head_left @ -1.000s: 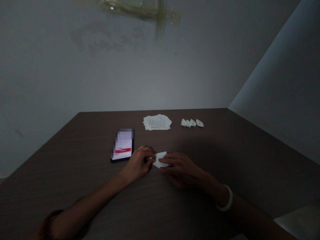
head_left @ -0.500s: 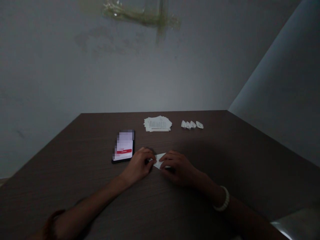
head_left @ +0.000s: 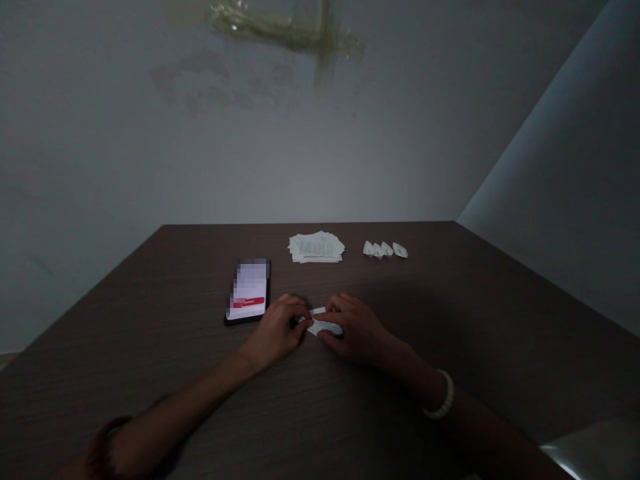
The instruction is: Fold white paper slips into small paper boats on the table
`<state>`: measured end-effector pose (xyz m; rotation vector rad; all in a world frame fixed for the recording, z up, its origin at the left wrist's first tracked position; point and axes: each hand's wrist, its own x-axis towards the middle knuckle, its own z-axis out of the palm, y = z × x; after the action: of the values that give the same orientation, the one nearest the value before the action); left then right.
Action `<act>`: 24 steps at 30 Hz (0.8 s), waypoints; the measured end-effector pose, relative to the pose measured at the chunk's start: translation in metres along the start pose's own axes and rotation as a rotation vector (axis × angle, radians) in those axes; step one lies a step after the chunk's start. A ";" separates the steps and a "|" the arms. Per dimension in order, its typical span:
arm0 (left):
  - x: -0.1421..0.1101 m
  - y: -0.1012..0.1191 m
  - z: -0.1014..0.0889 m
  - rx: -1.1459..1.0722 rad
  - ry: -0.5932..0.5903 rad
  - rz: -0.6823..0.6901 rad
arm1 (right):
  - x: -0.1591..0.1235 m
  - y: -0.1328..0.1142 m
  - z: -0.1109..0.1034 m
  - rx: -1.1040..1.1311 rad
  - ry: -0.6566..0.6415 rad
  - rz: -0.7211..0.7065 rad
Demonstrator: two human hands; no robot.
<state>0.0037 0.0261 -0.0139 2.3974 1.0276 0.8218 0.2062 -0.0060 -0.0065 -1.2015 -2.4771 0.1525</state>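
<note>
1. The left hand [head_left: 275, 328], curled closed, pinches the left end of a folded white paper [head_left: 325, 326], just above the wooden-look table [head_left: 150, 373].
2. The right hand [head_left: 356, 329], also closed, grips the paper's right end; the paper sits between both hands, and a white beaded bracelet [head_left: 439, 395] circles that wrist.
3. A dark bracelet [head_left: 103, 445] circles the left wrist.
4. Just left of the left hand lies a smartphone [head_left: 249, 289], its screen pixelated, with a red bar and no readable writing.
5. Farther off lies a stack of printed paper sheets [head_left: 316, 248]; its print is too small to read.
6. To its right, four small folded paper boats [head_left: 385, 250] sit in a row.
</note>
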 end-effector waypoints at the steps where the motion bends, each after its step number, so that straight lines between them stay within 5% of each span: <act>1: 0.000 0.000 0.000 0.002 0.001 -0.002 | 0.000 0.000 -0.001 -0.007 -0.008 -0.001; 11: -0.012 0.002 -0.011 0.062 0.024 0.114 | 0.001 0.000 -0.001 -0.013 -0.014 0.057; 17: -0.021 0.006 -0.022 0.301 -0.169 0.327 | -0.001 0.001 0.000 0.007 0.005 0.060; 24: -0.019 0.008 -0.022 0.321 -0.248 0.340 | -0.001 0.001 -0.002 0.005 0.002 0.054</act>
<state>-0.0168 0.0093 0.0004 2.9117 0.7067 0.4689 0.2080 -0.0067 -0.0055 -1.2662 -2.4427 0.1722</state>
